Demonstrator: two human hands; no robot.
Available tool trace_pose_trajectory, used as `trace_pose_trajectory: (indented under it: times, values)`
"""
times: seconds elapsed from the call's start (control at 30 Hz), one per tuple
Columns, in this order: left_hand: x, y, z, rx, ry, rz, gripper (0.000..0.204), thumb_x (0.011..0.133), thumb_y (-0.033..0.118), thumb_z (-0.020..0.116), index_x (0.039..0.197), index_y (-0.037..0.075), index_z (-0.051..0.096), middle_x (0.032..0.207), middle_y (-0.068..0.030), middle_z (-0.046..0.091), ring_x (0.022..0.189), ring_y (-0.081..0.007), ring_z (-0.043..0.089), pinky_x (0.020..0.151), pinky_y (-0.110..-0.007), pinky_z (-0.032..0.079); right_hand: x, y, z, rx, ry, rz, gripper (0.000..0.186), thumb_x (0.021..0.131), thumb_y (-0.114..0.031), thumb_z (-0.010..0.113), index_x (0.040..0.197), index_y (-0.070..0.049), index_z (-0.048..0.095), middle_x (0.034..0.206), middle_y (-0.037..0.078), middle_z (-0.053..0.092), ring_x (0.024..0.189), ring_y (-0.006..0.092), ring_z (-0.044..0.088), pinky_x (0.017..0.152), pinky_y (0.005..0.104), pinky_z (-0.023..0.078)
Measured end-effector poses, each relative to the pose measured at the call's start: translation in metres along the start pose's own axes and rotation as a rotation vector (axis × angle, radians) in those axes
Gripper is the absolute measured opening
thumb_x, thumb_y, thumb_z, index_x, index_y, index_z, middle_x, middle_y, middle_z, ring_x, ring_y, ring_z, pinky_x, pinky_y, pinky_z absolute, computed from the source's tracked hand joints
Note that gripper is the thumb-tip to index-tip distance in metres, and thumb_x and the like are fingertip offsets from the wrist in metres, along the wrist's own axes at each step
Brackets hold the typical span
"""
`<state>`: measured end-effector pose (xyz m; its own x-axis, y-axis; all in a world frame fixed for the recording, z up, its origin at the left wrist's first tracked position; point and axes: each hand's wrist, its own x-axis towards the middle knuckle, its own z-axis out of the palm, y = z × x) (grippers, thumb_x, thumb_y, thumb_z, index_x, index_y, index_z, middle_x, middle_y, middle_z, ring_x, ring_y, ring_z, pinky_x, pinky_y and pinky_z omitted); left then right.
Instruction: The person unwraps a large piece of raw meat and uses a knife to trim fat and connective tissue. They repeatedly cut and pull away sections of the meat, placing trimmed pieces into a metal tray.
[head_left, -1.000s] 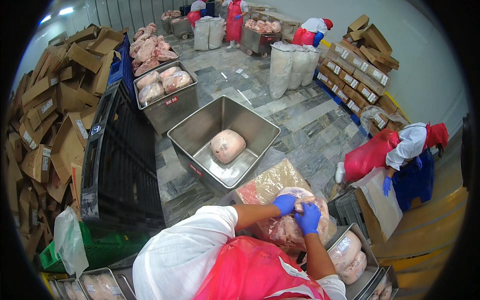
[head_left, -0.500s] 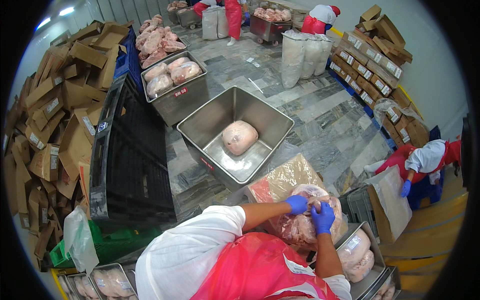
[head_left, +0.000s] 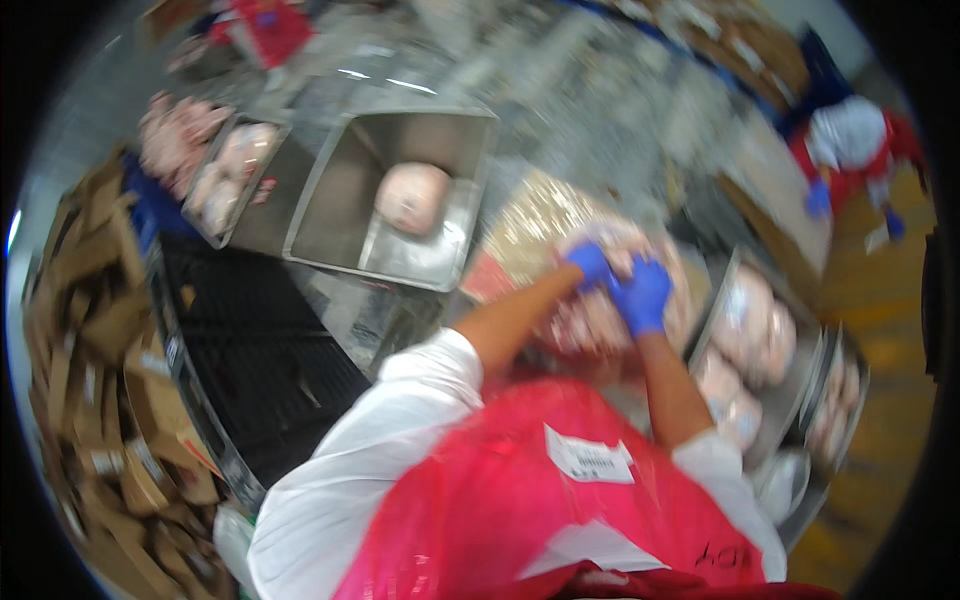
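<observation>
A large clear plastic bag of raw meat [head_left: 585,325] lies in front of me, at the edge of a plastic-covered cardboard surface [head_left: 535,215]. My left hand [head_left: 588,264], in a blue glove, pinches the bag's top from the left side. My right hand [head_left: 640,294], also blue-gloved, grips the bag close beside it, the fingers of both hands nearly meeting. Motion blur hides the exact fold of plastic between the fingers. Beyond the cardboard, to the left, a deep steel bin [head_left: 335,215] holds one wrapped piece of meat [head_left: 413,198].
Steel trays of wrapped meat [head_left: 752,318] stand close on my right. On the left are a black plastic pallet [head_left: 255,350] and a heap of cardboard boxes [head_left: 95,400]. Another meat bin [head_left: 240,165] stands far left. A co-worker [head_left: 850,145] bends at the far right.
The view has tilted down and swung right, so the bins appear farther left and the picture is blurred. Both hands remain on the bag of meat.
</observation>
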<state>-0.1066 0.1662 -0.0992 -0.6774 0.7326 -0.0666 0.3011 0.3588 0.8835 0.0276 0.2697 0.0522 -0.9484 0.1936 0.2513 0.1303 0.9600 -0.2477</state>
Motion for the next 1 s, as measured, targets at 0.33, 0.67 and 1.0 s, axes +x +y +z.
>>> trace_pose_trajectory:
  times: [0.33, 0.67, 1.0]
  values:
    - [-0.067, 0.097, -0.038, -0.331, -0.106, -0.395, 0.03, 0.091, 0.016, 0.063, 0.115, -0.001, 0.069, 0.1, -0.0101, 0.071, 0.088, -0.0172, 0.064, 0.08, -0.033, 0.052, -0.016, 0.023, 0.003, -0.16, -0.04, 0.125, 0.058, 0.074, -0.056, 0.074, 0.101, -0.005, 0.065, 0.096, 0.016, 0.067, 0.091, 0.0329, 0.063, 0.079, 0.0474, 0.048]
    - [-0.117, 0.089, -0.045, -1.017, -0.036, -0.567, 0.024, 0.093, 0.018, 0.063, 0.111, 0.004, 0.069, 0.084, 0.0014, 0.064, 0.065, -0.0047, 0.055, 0.057, -0.022, 0.041, -0.011, 0.025, 0.015, -0.019, 0.013, 0.144, 0.045, 0.078, -0.047, 0.072, 0.096, -0.006, 0.066, 0.093, 0.015, 0.067, 0.092, 0.0338, 0.064, 0.083, 0.0477, 0.051]
    - [-0.023, 0.113, -0.076, 0.295, -0.097, -0.207, 0.058, 0.082, 0.044, 0.077, 0.111, -0.005, 0.069, 0.113, -0.0231, 0.071, 0.101, -0.0367, 0.071, 0.089, -0.041, 0.056, -0.025, 0.025, 0.004, 0.146, 0.161, -0.001, 0.032, 0.075, -0.032, 0.079, 0.093, -0.008, 0.067, 0.102, 0.012, 0.066, 0.098, 0.0347, 0.063, 0.086, 0.047, 0.051]
